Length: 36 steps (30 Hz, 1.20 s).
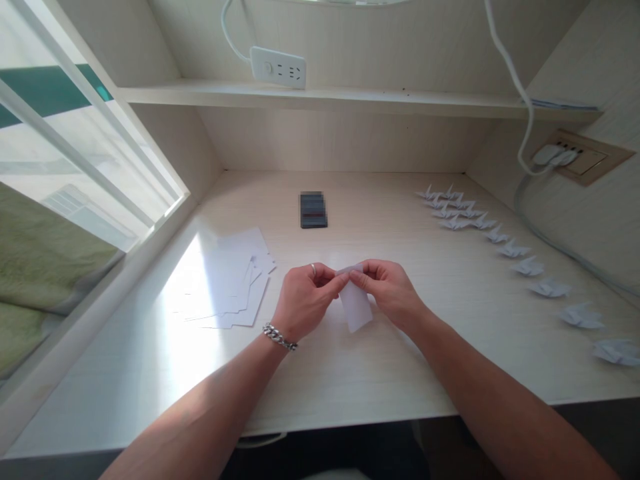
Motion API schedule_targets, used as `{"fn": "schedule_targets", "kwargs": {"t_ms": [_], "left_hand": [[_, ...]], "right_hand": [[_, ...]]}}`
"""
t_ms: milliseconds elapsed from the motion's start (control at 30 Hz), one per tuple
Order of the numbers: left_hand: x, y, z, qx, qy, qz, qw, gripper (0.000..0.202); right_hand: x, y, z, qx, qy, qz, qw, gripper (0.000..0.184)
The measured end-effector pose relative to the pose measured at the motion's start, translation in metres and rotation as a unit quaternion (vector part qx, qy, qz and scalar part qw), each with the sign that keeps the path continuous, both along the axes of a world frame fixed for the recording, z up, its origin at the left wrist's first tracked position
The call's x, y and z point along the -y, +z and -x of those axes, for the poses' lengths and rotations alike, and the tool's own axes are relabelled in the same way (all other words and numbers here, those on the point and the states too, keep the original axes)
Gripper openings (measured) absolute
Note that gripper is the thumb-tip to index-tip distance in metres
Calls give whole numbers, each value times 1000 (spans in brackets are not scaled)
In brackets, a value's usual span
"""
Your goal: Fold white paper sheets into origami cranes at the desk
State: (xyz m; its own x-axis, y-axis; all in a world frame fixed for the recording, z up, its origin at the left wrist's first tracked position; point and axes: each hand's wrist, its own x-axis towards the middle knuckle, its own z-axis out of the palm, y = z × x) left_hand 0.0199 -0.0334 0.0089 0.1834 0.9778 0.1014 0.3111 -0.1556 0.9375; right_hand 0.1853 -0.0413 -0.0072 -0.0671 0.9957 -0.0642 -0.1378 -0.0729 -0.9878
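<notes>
My left hand and right hand meet just above the middle of the desk. Both are closed in a pinch on the top edge of one folded sheet, thumb and fingertips pressing along the crease. The sheet hangs from that pinch as a narrow white flap, and its lower end points to about five o'clock. It is folded over at least once, but I see no wings or neck on it, so I judge this piece to be at an early stage. A ring sits on a left finger and a chain bracelet on the left wrist.

At nine to ten o'clock from the hands, near them, lies a loose stack of flat sheets, fanned out in the sunlight. None of them is folded, so a fair share remains. At twelve o'clock, further back, a dark phone lies flat.

From one o'clock round to four o'clock runs a row of paper cranes. They bunch together at the far end and stand singly toward the desk's near edge. All look finished, though the far cluster is too small for me to count.

Beyond the cranes, at two o'clock, a wall socket holds a white plug. A power strip rests on the shelf at twelve.
</notes>
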Motion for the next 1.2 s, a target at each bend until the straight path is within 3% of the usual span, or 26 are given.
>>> {"fn": "schedule_targets", "kwargs": {"t_ms": [133, 233, 400, 467, 533, 700, 833, 1000, 1200], "left_hand": [[2, -2, 0, -4, 8, -48, 999, 27], [2, -4, 0, 51, -22, -55, 997, 23], [-2, -7, 1, 96, -77, -87, 989, 32], [-3, -8, 2, 82, -86, -101, 988, 24], [-5, -8, 3, 80, -88, -97, 988, 14], [-6, -3, 5, 84, -82, -16, 993, 19], [-7, -2, 5, 41, -59, -2, 997, 23], [-8, -7, 6, 38, -75, 0, 996, 23], [-9, -8, 5, 27, -82, 13, 996, 26]], "right_hand": [[-1, 0, 1, -39, -1, 12, 999, 30], [0, 0, -1, -101, 20, 46, 994, 28], [1, 3, -5, -192, 109, 110, 969, 19], [2, 4, -4, -186, 144, 130, 963, 19], [4, 7, -3, -162, 160, 143, 963, 19], [5, 13, -6, -57, 125, 140, 981, 26], [7, 17, -14, 49, 79, 48, 995, 37], [10, 17, -15, 267, 17, -89, 960, 23], [13, 19, -13, 313, 40, -125, 941, 23]]}}
